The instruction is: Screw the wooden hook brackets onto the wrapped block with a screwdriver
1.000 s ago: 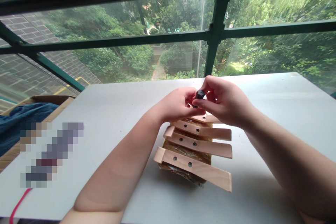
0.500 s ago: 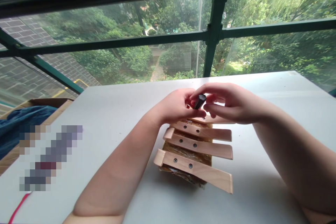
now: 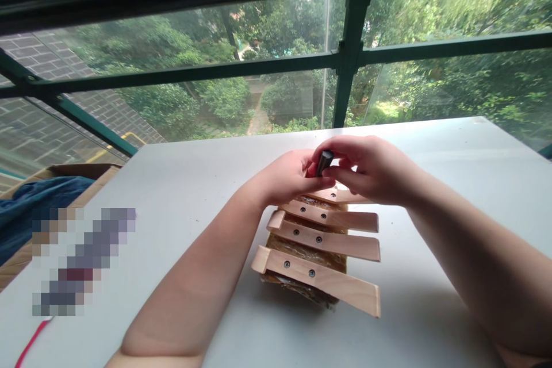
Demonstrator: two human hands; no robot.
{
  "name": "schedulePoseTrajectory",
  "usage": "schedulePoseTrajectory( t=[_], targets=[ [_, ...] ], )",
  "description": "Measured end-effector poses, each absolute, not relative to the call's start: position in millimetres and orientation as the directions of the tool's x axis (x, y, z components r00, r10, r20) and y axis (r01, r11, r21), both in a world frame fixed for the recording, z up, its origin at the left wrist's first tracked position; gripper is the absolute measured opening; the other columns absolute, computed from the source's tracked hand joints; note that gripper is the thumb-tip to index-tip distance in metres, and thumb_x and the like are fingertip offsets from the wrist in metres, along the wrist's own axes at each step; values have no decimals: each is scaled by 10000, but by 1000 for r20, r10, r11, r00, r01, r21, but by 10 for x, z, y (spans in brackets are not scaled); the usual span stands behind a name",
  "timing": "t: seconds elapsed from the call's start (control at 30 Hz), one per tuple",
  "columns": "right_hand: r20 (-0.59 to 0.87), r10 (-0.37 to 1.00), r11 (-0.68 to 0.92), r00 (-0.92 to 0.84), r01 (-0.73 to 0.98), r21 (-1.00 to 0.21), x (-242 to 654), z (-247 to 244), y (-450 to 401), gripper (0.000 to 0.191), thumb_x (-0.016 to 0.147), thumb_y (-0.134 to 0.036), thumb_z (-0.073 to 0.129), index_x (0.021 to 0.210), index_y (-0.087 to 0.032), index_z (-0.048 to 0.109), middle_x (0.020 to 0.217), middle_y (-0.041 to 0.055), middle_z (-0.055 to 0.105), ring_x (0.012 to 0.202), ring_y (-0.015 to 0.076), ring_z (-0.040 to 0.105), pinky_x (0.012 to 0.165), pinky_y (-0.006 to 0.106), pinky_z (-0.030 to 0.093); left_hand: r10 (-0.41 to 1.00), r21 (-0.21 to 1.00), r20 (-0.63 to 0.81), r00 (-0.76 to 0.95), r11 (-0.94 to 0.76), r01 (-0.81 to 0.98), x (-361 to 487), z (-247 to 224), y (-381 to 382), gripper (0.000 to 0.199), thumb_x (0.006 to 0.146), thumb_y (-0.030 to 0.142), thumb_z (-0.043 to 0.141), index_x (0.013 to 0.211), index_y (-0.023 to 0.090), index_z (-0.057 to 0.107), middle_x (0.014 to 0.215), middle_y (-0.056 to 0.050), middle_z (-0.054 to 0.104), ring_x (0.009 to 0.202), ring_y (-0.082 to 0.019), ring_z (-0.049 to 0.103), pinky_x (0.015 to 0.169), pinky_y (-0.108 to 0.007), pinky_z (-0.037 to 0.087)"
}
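Several pale wooden strips with dark screws lie across a brown, plastic-wrapped block on the white table. Over the block's far end, my left hand is closed round the lower part of a black handle, which stands up at a tilt. The fingers of my right hand are bent round the same handle from the right, thumb and forefinger at its sides. Whatever is below the handle is hidden by my hands.
At the left, a cardboard box with blue cloth stands beside the table. A blurred-out object with a red cord lies on the table's left side. Green window bars rise behind the far edge.
My right hand has moved slightly left and closed in on the black handle. The handle's top has shifted a little left and up. My left hand has barely moved.
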State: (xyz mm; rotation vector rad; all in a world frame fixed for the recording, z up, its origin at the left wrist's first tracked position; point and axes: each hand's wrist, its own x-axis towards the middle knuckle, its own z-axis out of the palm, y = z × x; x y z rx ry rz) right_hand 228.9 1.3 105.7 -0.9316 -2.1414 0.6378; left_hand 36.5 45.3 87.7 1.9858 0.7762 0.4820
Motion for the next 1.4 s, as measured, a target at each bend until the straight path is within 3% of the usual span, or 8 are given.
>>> schedulePoseTrajectory(
  t=[0.13, 0.23, 0.47, 0.57, 0.77, 0.97, 1.13, 1.4],
  targets=[
    [449, 801, 595, -396, 441, -672, 2242, 1024, 18, 114, 805, -132, 637, 905, -173, 674, 843, 8, 703, 738, 122, 608, 658, 238, 451, 694, 868, 7, 720, -362, 340, 366, 894, 436, 312, 774, 434, 689, 834, 148, 579, 754, 16, 564, 698, -120, 502, 671, -238, 404],
    [444, 823, 568, -355, 489, -662, 2229, 1015, 9, 67, 793, -205, 683, 849, -189, 650, 757, -28, 661, 595, 80, 497, 549, 225, 386, 680, 879, 12, 733, -357, 317, 365, 905, 432, 263, 770, 376, 682, 801, 155, 544, 724, 29, 511, 668, -105, 456, 642, -228, 376],
    [477, 847, 519, -235, 558, -647, 2165, 964, -7, 297, 768, -301, 727, 714, -203, 452, 633, -65, 514, 538, 67, 398, 497, 228, 310, 667, 890, 19, 745, -352, 292, 359, 893, 431, 189, 764, 270, 638, 753, 166, 481, 710, 32, 472, 664, -103, 426, 611, -221, 332],
    [507, 838, 520, -203, 581, -626, 2154, 938, 1, 306, 770, -296, 723, 718, -207, 435, 620, -70, 490, 522, 64, 368, 495, 233, 303, 676, 892, 10, 737, -339, 299, 358, 892, 427, 166, 766, 262, 625, 759, 166, 489, 714, 30, 484, 664, -105, 433, 608, -223, 331],
    [433, 784, 620, -446, 519, -588, 2282, 1029, 3, 131, 804, -211, 661, 919, -199, 600, 834, 5, 655, 614, 106, 533, 545, 255, 409, 662, 873, -22, 750, -352, 336, 354, 897, 427, 171, 773, 302, 645, 829, 157, 573, 739, 20, 547, 673, -116, 480, 620, -232, 372],
    [413, 704, 659, -578, 313, -684, 2351, 1034, 35, 496, 751, 29, 513, 1184, -199, 593, 1124, 72, 673, 897, 166, 640, 690, 259, 516, 670, 773, 18, 742, -480, 415, 355, 899, 437, 215, 822, 326, 618, 948, 157, 659, 867, -33, 664, 816, -193, 595, 735, -297, 466],
    [367, 729, 587, -578, 252, -770, 2335, 994, 39, 455, 832, -6, 475, 1235, -195, 571, 1108, 64, 677, 746, 105, 632, 570, 198, 507, 655, 761, 20, 756, -500, 413, 374, 914, 430, 223, 819, 278, 605, 991, 169, 696, 971, -50, 704, 899, -216, 632, 804, -316, 497],
    [412, 733, 647, -542, 367, -668, 2331, 1076, 24, 275, 826, -64, 575, 1057, -187, 658, 1002, 37, 709, 830, 137, 643, 737, 254, 514, 679, 789, -11, 734, -445, 423, 349, 926, 439, 216, 786, 315, 639, 945, 169, 648, 843, -7, 647, 788, -170, 566, 731, -283, 438]
  ],
)
